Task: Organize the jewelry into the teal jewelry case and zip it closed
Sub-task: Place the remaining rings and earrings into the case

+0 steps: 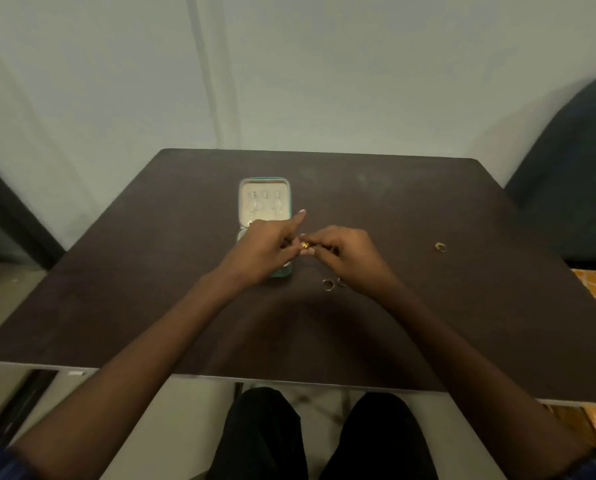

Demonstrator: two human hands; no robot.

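A dark brown worktop [393,323] stands against a pale wall, with a person seated at its near edge, black-trousered knees showing below it. The teal jewelry case [264,202] lies open and flat at the middle of the worktop, its long side running away from the person. Its cream lining shows in the far half, where three small pieces sit in a row near the top; they are too blurred to name. The near half of the case is largely covered by the left hand [260,252].

Both hands meet just to the right of the case, above the worktop. The right hand [345,252] pinches a small gold ring [304,244] between thumb and fingertips. The left hand's fingers are right against the ring from the other side, with its index finger stretched out and pointing away over the case's right edge. Whether the left hand also grips the ring cannot be told.

On the worktop just in front of the right hand lies a silver ring [328,284], and a second small silvery piece [340,282] sits just beside it, partly hidden under the wrist. Another gold ring [440,247] lies well apart to the right, alone on the bare surface.
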